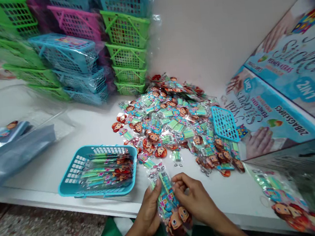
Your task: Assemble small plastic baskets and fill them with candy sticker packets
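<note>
Close to the table's front edge, my left hand [151,208] grips a few clear candy packets [168,197] with green sticks inside and red-haired cartoon heads at their lower ends. The fingers of my right hand [192,195] are curled and closed at the upper right edge of these packets. Left of my hands, a blue plastic basket [65,176] holds a row of similar packets lying on their sides. A large heap of loose packets [172,124] spreads over the table beyond my hands.
Stacked green baskets [127,31], with blue and pink ones, stand wrapped in clear plastic at the back left. A blue perforated lid [225,124] leans by the heap. Printed cartons [280,108] stand on the right. Plastic bags [17,147] lie on the left.
</note>
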`<state>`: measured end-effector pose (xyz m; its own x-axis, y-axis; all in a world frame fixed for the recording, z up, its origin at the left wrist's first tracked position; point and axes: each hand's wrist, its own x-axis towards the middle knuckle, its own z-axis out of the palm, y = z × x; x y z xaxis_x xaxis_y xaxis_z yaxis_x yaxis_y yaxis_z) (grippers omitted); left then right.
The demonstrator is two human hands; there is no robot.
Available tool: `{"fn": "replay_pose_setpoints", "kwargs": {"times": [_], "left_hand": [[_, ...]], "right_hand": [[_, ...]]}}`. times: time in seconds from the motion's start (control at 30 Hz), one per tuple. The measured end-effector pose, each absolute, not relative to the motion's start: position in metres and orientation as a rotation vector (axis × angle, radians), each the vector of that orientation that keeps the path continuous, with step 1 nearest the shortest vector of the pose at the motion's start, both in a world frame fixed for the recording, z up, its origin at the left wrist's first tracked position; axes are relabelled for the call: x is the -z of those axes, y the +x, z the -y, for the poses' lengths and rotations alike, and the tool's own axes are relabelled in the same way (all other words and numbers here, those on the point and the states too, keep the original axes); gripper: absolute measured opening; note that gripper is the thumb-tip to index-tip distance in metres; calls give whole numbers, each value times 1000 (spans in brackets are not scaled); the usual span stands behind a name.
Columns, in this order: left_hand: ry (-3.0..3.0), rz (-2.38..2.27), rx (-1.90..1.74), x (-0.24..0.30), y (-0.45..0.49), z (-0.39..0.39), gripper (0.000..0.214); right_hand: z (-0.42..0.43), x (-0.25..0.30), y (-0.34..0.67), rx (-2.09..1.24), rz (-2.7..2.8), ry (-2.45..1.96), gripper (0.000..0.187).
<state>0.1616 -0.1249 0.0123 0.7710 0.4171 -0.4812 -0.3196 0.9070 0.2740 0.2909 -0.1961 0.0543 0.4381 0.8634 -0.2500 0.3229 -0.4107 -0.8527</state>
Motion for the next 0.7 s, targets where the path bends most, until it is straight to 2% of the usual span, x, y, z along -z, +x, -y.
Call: {"fn": "replay_pose_setpoints", "kwargs": {"times": [0.13, 0.3, 0.43, 0.57, 0.7], "left_hand": [[168, -552, -401, -10, 159, 128, 47], [179, -615, -283, -14, 146, 124, 32], [172, -528, -216, -15, 139, 123, 27], [186, -514, -278, -14, 136, 124, 27], [191, -492, -199, -11, 136, 122, 27]], "right_hand": [[203, -50, 271, -693, 1212, -2030, 14], [172, -52, 308, -845, 1180, -1880, 25], [117, -29, 323, -613, 1450, -2147, 22], [89, -9, 322, -634, 1662, -2228, 33], [109, -17, 346, -672, 1676, -2143, 15]]}}
